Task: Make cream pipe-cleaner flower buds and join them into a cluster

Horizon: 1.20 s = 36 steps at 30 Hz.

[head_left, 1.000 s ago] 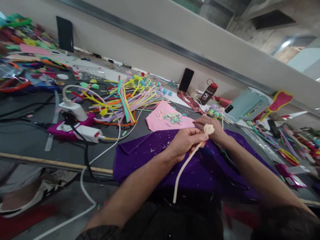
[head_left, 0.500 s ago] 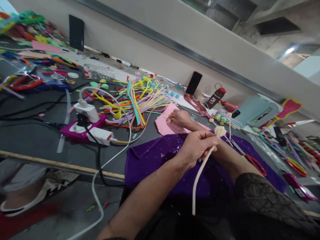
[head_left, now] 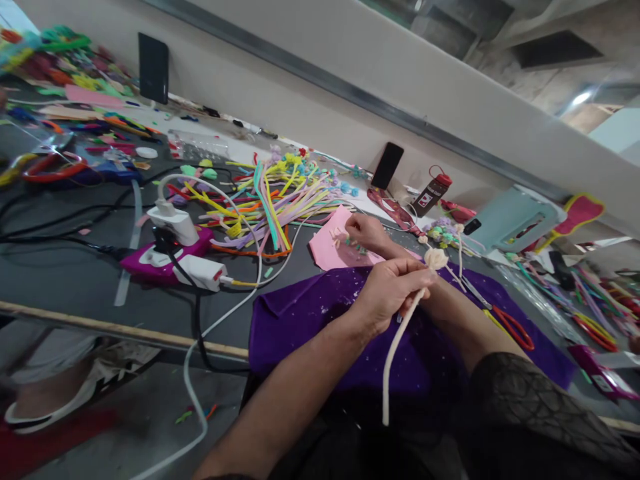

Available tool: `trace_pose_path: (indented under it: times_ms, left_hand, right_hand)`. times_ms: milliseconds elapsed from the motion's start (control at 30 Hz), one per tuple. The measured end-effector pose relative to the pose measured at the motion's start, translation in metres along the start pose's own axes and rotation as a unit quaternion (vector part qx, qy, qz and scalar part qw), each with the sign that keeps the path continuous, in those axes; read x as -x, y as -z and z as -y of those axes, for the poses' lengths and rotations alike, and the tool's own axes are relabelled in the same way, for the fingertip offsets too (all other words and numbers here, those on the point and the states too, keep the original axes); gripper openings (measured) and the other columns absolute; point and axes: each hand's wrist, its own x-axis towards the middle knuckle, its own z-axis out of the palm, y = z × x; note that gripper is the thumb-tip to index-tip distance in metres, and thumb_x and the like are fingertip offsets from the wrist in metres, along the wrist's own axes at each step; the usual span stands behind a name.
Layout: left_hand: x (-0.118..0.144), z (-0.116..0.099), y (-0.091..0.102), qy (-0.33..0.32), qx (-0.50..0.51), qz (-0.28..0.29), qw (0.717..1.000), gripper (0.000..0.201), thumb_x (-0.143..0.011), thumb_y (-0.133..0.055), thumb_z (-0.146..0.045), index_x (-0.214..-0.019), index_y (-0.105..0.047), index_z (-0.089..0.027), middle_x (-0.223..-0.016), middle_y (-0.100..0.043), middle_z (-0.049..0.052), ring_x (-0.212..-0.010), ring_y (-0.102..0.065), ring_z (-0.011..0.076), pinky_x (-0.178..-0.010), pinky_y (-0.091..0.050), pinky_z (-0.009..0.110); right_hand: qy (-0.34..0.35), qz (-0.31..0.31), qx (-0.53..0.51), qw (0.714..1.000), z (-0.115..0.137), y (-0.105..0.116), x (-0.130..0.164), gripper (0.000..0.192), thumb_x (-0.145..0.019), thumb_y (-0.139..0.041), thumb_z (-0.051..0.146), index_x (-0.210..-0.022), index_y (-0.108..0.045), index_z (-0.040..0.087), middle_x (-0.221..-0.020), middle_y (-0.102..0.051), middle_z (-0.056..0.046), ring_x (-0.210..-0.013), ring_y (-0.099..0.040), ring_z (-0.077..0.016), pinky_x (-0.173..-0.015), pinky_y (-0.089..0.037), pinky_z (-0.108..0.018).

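My left hand (head_left: 393, 293) pinches a cream pipe-cleaner flower (head_left: 436, 259) just under its rounded head. Its long cream stem (head_left: 395, 357) hangs down in a curve over my lap. My right hand (head_left: 367, 233) reaches across behind it, fingers curled in at a pink sheet (head_left: 327, 240). Small cream and green bits (head_left: 343, 238) lie on that sheet by the fingertips; whether the fingers hold one is hidden. A purple cloth (head_left: 300, 320) dotted with white specks lies below my hands, and red-handled scissors (head_left: 513, 327) rest on it beside my right forearm.
Left of the sheet lies a pile of coloured pipe cleaners (head_left: 280, 207). A magenta power strip (head_left: 155, 260) with chargers and cables sits nearer the left. Along the back are a phone (head_left: 387, 165), a dark bottle (head_left: 431, 193) and a pale green bin (head_left: 525, 217).
My right hand has shifted slightly right and up off the bits, so more of them show on the pink sheet. The flower in my left hand has moved slightly left.
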Motion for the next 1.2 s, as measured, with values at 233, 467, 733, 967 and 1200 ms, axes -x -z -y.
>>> trace_pose_path:
  times_ms: [233,467,733,967,1200]
  left_hand:
    - [-0.009,0.008,0.005,-0.007,0.0,-0.005,1.0,0.022,-0.071,-0.061,-0.029,-0.06,-0.051,-0.014,-0.046,-0.047,-0.005,-0.03,-0.031,0.001,-0.032,-0.02,0.017]
    - [-0.017,0.022,0.007,0.045,-0.028,-0.029,0.998,0.024,-0.068,-0.066,-0.033,-0.062,-0.054,-0.013,-0.048,-0.049,-0.005,-0.032,-0.033,0.0013,-0.032,-0.023,0.016]
    - [-0.024,0.033,0.006,0.086,-0.048,-0.05,0.994,0.022,-0.067,-0.068,-0.029,-0.064,-0.056,-0.012,-0.047,-0.048,-0.005,-0.033,-0.033,0.0013,-0.033,-0.025,0.015]
    - [-0.025,0.037,0.002,0.107,-0.074,-0.036,0.991,0.023,-0.067,-0.069,-0.031,-0.065,-0.055,-0.012,-0.049,-0.05,-0.004,-0.034,-0.035,0.0013,-0.033,-0.026,0.014]
    - [-0.023,0.034,-0.003,0.13,-0.092,-0.053,0.986,0.024,-0.068,-0.066,-0.028,-0.058,-0.052,-0.012,-0.039,-0.043,-0.006,-0.03,-0.03,0.001,-0.031,-0.022,0.014]
  right_hand:
    - [-0.099,-0.03,-0.293,0.95,-0.025,0.036,0.064,0.026,-0.073,-0.052,0.028,-0.093,-0.06,0.014,-0.067,-0.059,0.001,-0.053,-0.052,-0.0099,-0.049,-0.04,-0.022]
    - [-0.23,-0.134,-0.56,0.785,-0.027,0.062,0.159,0.022,-0.061,-0.071,0.028,-0.076,-0.061,0.015,-0.06,-0.062,0.001,-0.045,-0.052,-0.0081,-0.041,-0.038,-0.019]
    - [-0.248,-0.14,-0.648,0.707,-0.012,0.071,0.195,0.02,-0.063,-0.073,0.028,-0.073,-0.063,0.015,-0.056,-0.061,0.002,-0.042,-0.048,-0.0051,-0.036,-0.032,-0.015]
    - [-0.25,-0.153,-0.663,0.689,-0.008,0.057,0.198,0.02,-0.062,-0.073,0.028,-0.073,-0.062,0.015,-0.056,-0.059,0.002,-0.042,-0.046,-0.0045,-0.035,-0.029,-0.014]
    - [-0.24,-0.136,-0.653,0.705,-0.006,0.053,0.198,0.018,-0.066,-0.072,0.028,-0.072,-0.063,0.014,-0.063,-0.061,0.0,-0.042,-0.047,-0.0042,-0.035,-0.029,-0.014]
